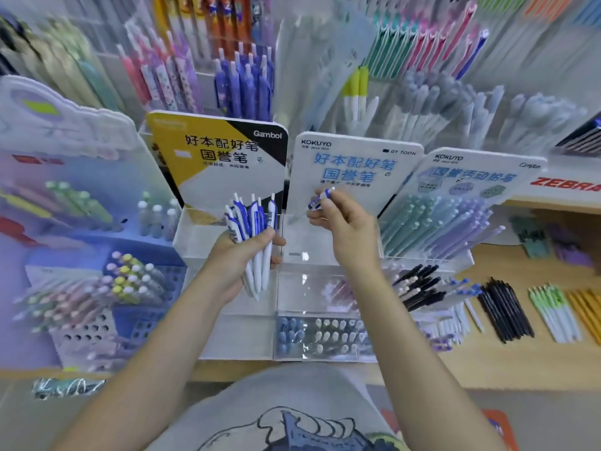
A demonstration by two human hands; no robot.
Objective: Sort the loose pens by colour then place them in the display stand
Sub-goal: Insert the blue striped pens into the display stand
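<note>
My left hand (241, 255) grips a bunch of several white pens with blue clips (253, 236), tips pointing down, held above the clear display stand (192, 236) with the yellow Gambol card. My right hand (344, 222) pinches a single blue-and-white pen (320, 198) in front of the white Kokuyo card (353, 164), just right of the bunch. Loose pens lie on the wooden counter to the right, grouped as black pens (504, 309), green-and-white pens (553, 312) and orange pens (587, 310).
Clear stands of pastel pens (445, 222) sit to the right, a blue perforated holder (97, 288) with pens to the left. A low clear tray of caps (322, 335) stands at the counter's front. Racks of hanging pens fill the back wall.
</note>
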